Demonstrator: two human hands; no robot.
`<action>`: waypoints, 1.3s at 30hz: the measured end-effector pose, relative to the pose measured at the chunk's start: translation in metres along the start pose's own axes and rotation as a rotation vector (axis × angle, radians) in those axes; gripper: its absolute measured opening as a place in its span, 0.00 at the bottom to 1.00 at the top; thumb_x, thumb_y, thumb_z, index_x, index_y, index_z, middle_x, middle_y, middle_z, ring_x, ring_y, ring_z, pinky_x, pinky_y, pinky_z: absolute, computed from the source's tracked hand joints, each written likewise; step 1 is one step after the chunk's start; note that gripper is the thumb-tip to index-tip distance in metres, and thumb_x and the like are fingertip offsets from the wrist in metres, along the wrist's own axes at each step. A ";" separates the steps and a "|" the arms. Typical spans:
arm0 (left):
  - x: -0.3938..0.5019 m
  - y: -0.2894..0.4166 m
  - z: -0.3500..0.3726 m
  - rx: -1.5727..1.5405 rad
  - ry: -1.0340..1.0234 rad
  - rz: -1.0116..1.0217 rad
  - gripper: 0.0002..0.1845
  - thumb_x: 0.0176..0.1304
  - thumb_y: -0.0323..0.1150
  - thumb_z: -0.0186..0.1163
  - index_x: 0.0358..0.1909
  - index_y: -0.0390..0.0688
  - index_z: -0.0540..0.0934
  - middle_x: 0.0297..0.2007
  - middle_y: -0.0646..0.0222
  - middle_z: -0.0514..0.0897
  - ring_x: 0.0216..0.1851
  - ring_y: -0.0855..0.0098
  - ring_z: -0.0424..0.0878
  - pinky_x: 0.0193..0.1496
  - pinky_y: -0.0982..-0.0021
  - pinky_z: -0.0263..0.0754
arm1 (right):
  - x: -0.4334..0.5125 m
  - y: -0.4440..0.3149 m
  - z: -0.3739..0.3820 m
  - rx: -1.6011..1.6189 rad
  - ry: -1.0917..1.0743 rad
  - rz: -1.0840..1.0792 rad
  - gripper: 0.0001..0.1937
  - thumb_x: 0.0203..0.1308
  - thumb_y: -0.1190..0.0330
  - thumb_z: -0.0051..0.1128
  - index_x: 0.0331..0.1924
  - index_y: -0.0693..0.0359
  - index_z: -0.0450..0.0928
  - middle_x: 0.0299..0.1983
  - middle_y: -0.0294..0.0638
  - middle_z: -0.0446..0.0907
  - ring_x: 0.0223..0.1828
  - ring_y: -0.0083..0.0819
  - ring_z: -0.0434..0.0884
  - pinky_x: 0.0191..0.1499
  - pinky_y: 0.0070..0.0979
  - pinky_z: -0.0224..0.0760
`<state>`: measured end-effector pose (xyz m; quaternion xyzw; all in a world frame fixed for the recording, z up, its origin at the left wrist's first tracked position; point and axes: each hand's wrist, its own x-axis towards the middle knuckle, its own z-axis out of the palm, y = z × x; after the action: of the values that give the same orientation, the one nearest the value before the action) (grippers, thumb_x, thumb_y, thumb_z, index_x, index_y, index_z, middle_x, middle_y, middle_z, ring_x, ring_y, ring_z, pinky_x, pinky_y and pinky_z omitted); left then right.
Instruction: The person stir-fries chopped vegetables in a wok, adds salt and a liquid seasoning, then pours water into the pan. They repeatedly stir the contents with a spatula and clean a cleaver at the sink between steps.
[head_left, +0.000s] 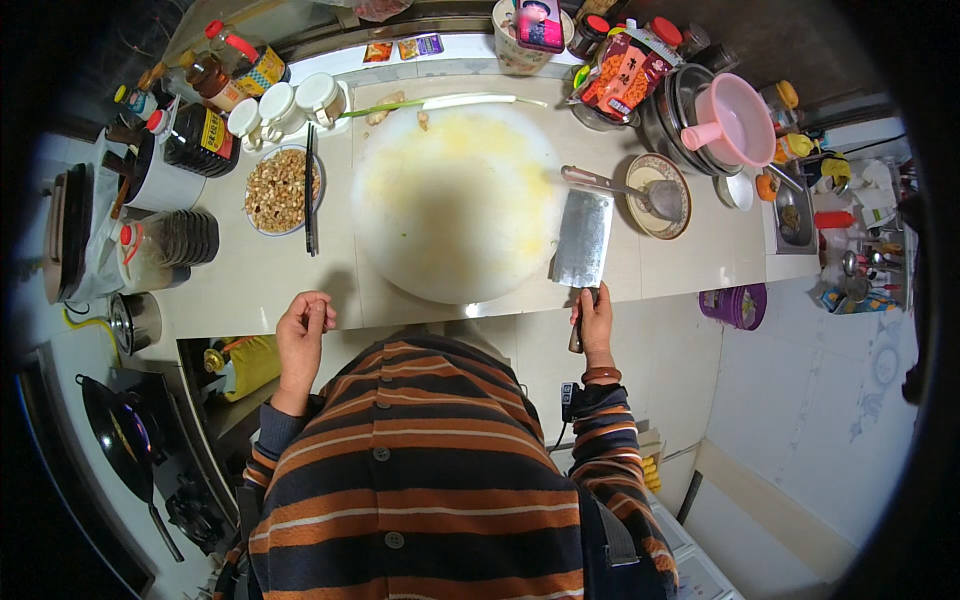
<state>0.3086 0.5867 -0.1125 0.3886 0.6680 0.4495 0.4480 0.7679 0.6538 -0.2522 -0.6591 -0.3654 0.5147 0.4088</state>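
Note:
My right hand grips the dark handle of a cleaver at the counter's front edge. Its broad steel blade lies flat, pointing away from me, just right of a round white cutting board. Yellowish stains mark the board, and a shadow covers its middle. Fingers curled in and nothing visible in them, my left hand hovers by the front edge, left of the board. Behind the board lie a scallion and pieces of ginger. A metal spatula rests across a patterned bowl to the right.
Black chopsticks lie across a plate of diced food. Lidded white jars and sauce bottles crowd the left. Stacked metal basins hold a pink ladle. A wok sits over a lit burner at lower left.

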 end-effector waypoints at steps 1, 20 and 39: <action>0.000 0.000 0.000 0.006 0.001 0.002 0.06 0.72 0.28 0.51 0.43 0.37 0.77 0.29 0.73 0.78 0.29 0.83 0.73 0.34 0.81 0.71 | -0.001 0.002 0.003 -0.001 -0.012 -0.004 0.14 0.70 0.69 0.48 0.55 0.66 0.66 0.25 0.34 0.70 0.19 0.21 0.70 0.20 0.20 0.67; -0.002 0.002 -0.006 -0.009 0.037 -0.008 0.06 0.72 0.27 0.51 0.42 0.37 0.77 0.28 0.73 0.78 0.29 0.82 0.73 0.34 0.81 0.70 | 0.020 -0.046 0.094 -0.103 0.113 -0.108 0.22 0.72 0.70 0.42 0.68 0.57 0.58 0.20 0.33 0.70 0.15 0.20 0.69 0.19 0.20 0.65; -0.026 -0.020 -0.034 -0.061 0.185 -0.040 0.06 0.71 0.27 0.52 0.42 0.37 0.77 0.28 0.73 0.80 0.29 0.82 0.74 0.34 0.80 0.70 | 0.072 -0.079 0.111 -0.617 -0.487 -0.403 0.29 0.65 0.69 0.55 0.70 0.46 0.62 0.26 0.37 0.76 0.21 0.24 0.70 0.30 0.23 0.70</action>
<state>0.2823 0.5481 -0.1184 0.3184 0.6999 0.4948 0.4049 0.6693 0.7680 -0.2221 -0.5252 -0.7090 0.4318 0.1872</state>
